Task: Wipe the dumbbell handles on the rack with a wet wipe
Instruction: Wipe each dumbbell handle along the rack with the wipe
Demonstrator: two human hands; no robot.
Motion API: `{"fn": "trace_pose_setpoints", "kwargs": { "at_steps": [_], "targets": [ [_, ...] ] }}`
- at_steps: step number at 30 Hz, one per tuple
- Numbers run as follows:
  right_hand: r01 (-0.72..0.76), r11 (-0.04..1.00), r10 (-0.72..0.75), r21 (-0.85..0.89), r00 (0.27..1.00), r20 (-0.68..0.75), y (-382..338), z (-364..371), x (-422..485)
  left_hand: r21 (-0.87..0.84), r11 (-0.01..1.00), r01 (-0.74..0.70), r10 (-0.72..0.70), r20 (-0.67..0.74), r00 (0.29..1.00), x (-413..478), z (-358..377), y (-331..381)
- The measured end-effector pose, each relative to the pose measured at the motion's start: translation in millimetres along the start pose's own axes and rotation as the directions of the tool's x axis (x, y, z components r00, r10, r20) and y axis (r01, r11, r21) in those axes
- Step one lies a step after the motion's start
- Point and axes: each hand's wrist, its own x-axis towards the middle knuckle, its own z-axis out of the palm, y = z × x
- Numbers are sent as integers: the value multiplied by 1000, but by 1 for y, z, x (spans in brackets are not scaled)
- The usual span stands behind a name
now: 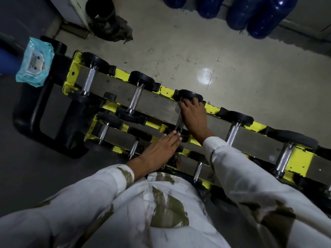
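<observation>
A yellow rack (211,110) runs diagonally below me with several black-headed dumbbells on its tiers. My right hand (192,113) lies over the third dumbbell's metal handle (179,125) on the top tier, fingers curled round it and pressing a pale wet wipe (177,109) against the far end near the black head (188,94). My left hand (161,149) is flat with straight fingers, its tips touching the near end of that same dumbbell. Other knurled handles (135,97) sit to the left and right.
A light-blue wet wipe pack (35,62) rests on black equipment at the left end of the rack. A black pipe with a rag (105,18) and blue bottles (250,13) stand on the tiled floor beyond. My legs are close against the rack's lower tiers.
</observation>
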Motion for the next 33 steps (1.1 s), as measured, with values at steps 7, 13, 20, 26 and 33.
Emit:
{"fn": "trace_pose_setpoints", "kwargs": {
  "at_steps": [7, 13, 20, 26, 33],
  "targets": [
    [294, 952, -245, -80, 894, 376, 0, -37, 27, -3, 1000, -18, 18, -26, 999, 4, 6, 7],
    [329, 940, -329, 94, 792, 513, -11, -29, 15, 5, 1000, 3, -2, -99, 995, 7, 6, 12],
    [251, 940, -338, 232, 578, 743, -25, -35, 38, 65, 998, 5, 0, -77, 997, 8, 6, 20],
    [286, 899, -405, 332, 833, 377, -4, -40, -9, -21, 997, 73, -74, -61, 995, 2, 14, 12],
    [-146, 738, 65, 658, 987, 146, -7, 0, -75, -15, 997, 73, -73, -4, 997, -2, 13, 8]
  ]
}}
